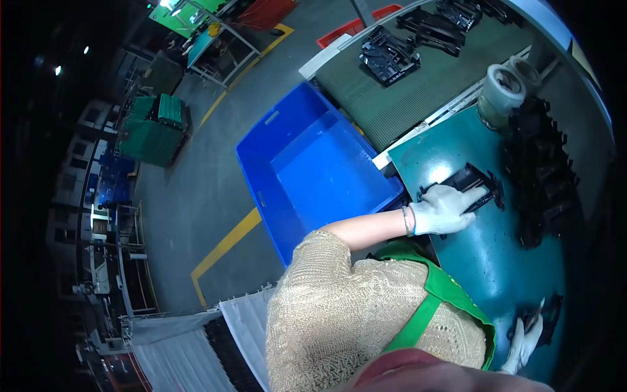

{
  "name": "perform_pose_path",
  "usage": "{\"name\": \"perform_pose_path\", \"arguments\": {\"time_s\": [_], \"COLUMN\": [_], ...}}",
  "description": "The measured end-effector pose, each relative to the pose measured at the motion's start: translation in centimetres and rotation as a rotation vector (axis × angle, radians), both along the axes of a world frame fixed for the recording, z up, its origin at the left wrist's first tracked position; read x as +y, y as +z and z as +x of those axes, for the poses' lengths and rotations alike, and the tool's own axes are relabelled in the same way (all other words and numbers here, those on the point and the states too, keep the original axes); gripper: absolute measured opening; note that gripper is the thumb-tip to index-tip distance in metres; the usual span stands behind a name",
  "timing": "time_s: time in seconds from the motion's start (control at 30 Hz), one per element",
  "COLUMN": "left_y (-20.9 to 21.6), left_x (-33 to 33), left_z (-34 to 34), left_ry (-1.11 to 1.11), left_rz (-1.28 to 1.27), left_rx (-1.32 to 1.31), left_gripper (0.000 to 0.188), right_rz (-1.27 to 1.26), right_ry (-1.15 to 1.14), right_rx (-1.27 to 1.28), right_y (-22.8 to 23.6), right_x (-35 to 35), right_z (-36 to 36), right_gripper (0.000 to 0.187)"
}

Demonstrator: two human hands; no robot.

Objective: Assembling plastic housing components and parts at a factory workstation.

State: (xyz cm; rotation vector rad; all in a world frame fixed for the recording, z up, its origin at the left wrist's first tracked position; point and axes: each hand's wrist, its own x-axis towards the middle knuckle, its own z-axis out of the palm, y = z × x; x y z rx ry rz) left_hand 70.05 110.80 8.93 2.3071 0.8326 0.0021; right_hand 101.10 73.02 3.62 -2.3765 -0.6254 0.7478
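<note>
Beige knitted clothing [313, 313] and a green cloth apron [450, 287] sit nearest us, while our white-gloved left hand [447, 210] lies across a black moulded plastic part [475, 178] on the glossy teal tabletop [483, 255], seemingly to steady it, though we cannot tell whether the fingers grip or merely press. Toward our right, our white-gloved right hand [524, 341] meets a second black plastic part [554, 320], its grasp equally unclear. Similar black pieces [539, 170] crowd the far side, probably for easy reach.
</note>
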Motion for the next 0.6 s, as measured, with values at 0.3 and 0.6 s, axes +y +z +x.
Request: {"name": "perform_pose_path", "arguments": {"time_s": [0.3, 0.6], "left_y": [-8.1, -7.1], "left_x": [7.9, 7.7], "left_z": [-1.4, -2.0], "left_ry": [0.314, 0.17], "left_rz": [-1.188, -0.332], "left_rx": [-0.869, -0.2], "left_gripper": [0.057, 0.088], "right_rz": [-0.005, -0.097], "right_ry": [-0.095, 0.074], "right_rx": [-0.154, -0.462], "right_y": [-2.9, 0.4], "right_x": [-6.0, -2.0], "right_z": [1.9, -2.7], "right_gripper": [0.079, 0.055]}}
